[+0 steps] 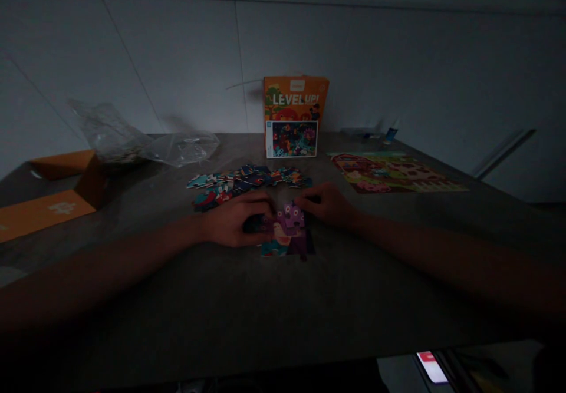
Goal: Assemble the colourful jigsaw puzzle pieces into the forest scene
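A small joined patch of jigsaw puzzle pieces [283,244], purple and teal, lies on the table before me. My left hand [232,219] curls round the patch's left side, with fingertips and thumb on it. At its top right, my right hand [329,205] has thumb and index finger pinched at the corner of a purple puzzle piece with eyes [293,216]. The dim light hides whether this piece is fully seated. Just behind my left hand spreads a heap of loose puzzle pieces [252,176].
An orange puzzle box [296,101] stands at the wall, a picture card [292,139] leaning on it. A finished farm puzzle [393,172] lies right. Left are an open orange box part [48,207] and clear plastic bags [186,147]. A small bottle [391,132] stands back right.
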A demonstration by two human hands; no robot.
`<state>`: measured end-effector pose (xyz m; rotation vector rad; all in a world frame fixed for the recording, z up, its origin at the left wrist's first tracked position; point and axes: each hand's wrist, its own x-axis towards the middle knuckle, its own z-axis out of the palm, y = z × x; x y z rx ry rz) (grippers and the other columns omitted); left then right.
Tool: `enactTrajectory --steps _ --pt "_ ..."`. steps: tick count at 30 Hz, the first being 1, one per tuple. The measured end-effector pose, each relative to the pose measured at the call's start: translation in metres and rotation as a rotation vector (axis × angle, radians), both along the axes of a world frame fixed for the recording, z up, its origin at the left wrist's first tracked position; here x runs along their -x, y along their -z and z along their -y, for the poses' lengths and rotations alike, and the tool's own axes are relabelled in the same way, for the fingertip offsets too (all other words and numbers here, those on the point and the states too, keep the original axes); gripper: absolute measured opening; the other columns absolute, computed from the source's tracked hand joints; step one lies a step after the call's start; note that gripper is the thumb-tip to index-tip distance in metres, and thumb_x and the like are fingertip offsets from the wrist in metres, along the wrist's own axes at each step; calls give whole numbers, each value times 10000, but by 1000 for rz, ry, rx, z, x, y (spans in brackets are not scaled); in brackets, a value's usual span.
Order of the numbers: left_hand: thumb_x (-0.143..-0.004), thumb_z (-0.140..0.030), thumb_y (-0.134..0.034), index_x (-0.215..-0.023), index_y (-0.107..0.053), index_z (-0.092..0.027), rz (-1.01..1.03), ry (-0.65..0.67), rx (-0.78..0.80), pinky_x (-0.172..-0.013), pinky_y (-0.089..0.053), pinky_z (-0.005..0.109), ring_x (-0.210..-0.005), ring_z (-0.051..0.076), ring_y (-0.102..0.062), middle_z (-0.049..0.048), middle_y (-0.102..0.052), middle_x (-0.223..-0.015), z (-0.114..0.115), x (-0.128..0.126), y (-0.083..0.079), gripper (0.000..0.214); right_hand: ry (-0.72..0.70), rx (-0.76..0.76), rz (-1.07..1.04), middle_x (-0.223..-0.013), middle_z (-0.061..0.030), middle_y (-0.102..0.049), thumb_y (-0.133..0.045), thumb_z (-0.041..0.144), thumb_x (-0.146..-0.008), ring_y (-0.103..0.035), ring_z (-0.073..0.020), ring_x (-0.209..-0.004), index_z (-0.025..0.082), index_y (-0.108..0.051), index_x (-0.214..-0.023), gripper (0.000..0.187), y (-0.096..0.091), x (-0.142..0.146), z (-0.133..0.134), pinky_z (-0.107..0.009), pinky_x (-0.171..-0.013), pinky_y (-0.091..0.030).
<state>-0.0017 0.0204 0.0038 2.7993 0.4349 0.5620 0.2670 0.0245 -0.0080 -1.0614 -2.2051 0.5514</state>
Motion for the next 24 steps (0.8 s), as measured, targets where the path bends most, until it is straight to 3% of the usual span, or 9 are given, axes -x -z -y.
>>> enactTrajectory --steps 8,13,20,24 --pt "-937 -380 -668 -1065 -651 -181 1 8 -9 -924 -521 371 -1037 253 -632 116 -632 -1106 1 0 -1 238 -32 -37 20 -529 45 -376 -564 351 -882 -339 -97 -550 188 -438 -537 402 -2 1 4 -289 -581 -238" --pt "-940 -380 -665 -1085 -645 -175 2 16 -13 -925 -519 373 -1042 253 -626 120 -633 -1115 0 0 -1 252 -35 -101 43 -526 41 -432 -588 338 -875 -389 -97 -539 174 -517 -563 360 0 1 4 -269 -576 -254" --pt "-990 -255 -581 -1241 -659 -223 -81 100 -139 -1119 -422 486 -1276 305 -522 147 -563 -1343 5 1 -8 264 -29 -174 123 -528 35 -488 -619 319 -890 -403 -93 -522 167 -558 -585 346 5 1 3 -257 -559 -250" --pt "-1004 -237 -559 -1275 -657 -234 -110 111 -127 -1137 -411 486 -1307 298 -496 143 -540 -1384 6 1 -9 288 -16 -237 179 -545 18 -533 -620 314 -892 -424 -98 -527 165 -587 -595 334 5 0 3 -264 -565 -251"
